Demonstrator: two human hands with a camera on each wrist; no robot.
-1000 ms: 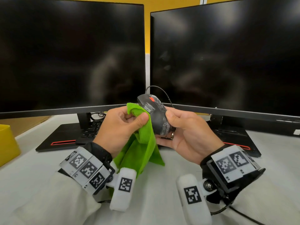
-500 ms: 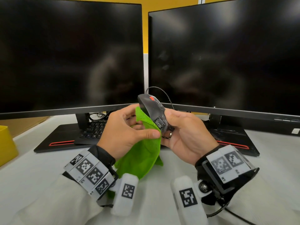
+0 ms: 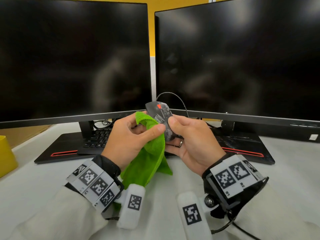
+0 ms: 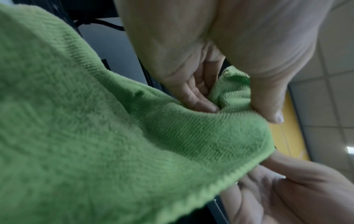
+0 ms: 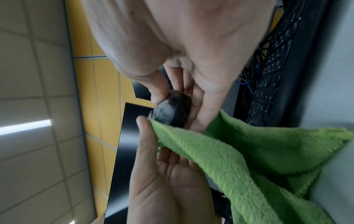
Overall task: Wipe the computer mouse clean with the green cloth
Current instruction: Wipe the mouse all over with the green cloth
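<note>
A black wired mouse [image 3: 161, 116] with a red wheel and whitish smears is held up in front of the two monitors, underside label facing me. My right hand [image 3: 187, 141] grips it between thumb and fingers; in the right wrist view the mouse [image 5: 172, 109] sits under that thumb. My left hand [image 3: 131, 139] pinches the green cloth [image 3: 149, 156] between thumb and fingers and presses a fold against the mouse's left side. The cloth's tail hangs toward the desk. In the left wrist view the cloth [image 4: 134, 136] fills most of the picture and hides the mouse.
Two dark monitors [image 3: 74, 58] [image 3: 239, 58] stand side by side on black bases with red stripes [image 3: 64, 154]. A black keyboard [image 3: 98, 137] lies under the left one. A yellow box [image 3: 7, 158] sits at the left edge. The mouse cable [image 3: 180, 101] arcs behind.
The left thumb with the cloth has slid along the mouse's side, down and back up. The right hand has turned the mouse a little, so its label faces me more.
</note>
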